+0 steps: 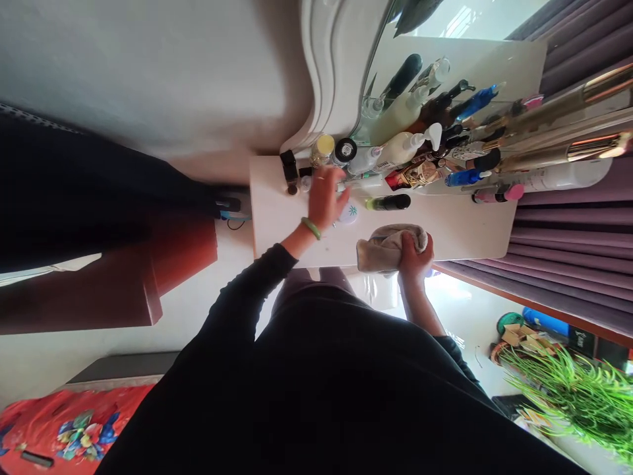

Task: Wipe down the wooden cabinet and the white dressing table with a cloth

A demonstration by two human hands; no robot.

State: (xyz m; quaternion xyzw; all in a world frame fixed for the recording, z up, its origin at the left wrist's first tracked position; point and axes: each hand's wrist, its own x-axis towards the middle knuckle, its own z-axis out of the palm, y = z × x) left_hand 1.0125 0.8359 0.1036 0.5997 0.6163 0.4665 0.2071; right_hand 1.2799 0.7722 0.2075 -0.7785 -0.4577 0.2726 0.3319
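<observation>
My right hand (416, 258) grips a folded grey-beige cloth (383, 247) above the front part of the white dressing table (459, 227). My left hand (326, 201), with a green bangle at its wrist, reaches over the left part of the tabletop. Its fingers are apart, and nothing shows between them. Partly behind that hand lies a round white lid-like item (350, 212) with a green mark. Just beyond the fingertips stand a yellow-lidded jar (324, 146) and a black-lidded jar (345, 151). A dark-capped tube (393, 202) lies between the hands.
A white pump bottle (403, 148), a blue bottle (462, 178), a pink-capped bottle (499, 193) and other cosmetics crowd the back edge before a mirror (475, 56). A black box (289, 166) sits at the left corner. Purple curtains (568, 231) hang on the right.
</observation>
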